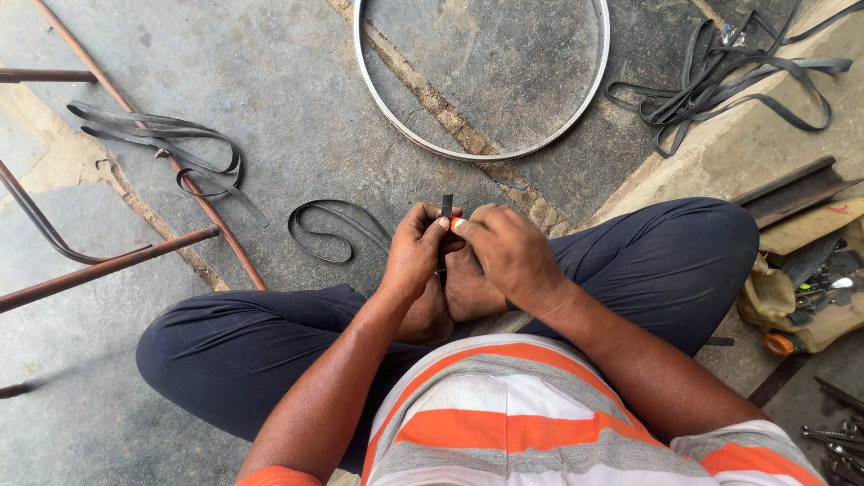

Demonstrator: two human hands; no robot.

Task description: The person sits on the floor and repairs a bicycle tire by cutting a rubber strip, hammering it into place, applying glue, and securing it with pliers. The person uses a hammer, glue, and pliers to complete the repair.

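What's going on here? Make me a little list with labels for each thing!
Place: stone floor, person sitting cross-legged
Left hand: pinching a black rubber strip
Right hand: touching the same strip, beside a small orange thing, too small to tell
Ahead: metal wheel rim lying flat
Left side: loose rubber strips, rusty metal frame
Far right: tangled rubber strips, cloth bag of tools

We sit cross-legged on the floor (270, 108), hands (463, 247) meeting just before our feet. Beyond the hands lies a wheel rim (481, 151); left of it, rubber strips (162, 144) and a pipe frame (108, 265); right of it, more strips (729, 81) and a tool bag (810, 288).
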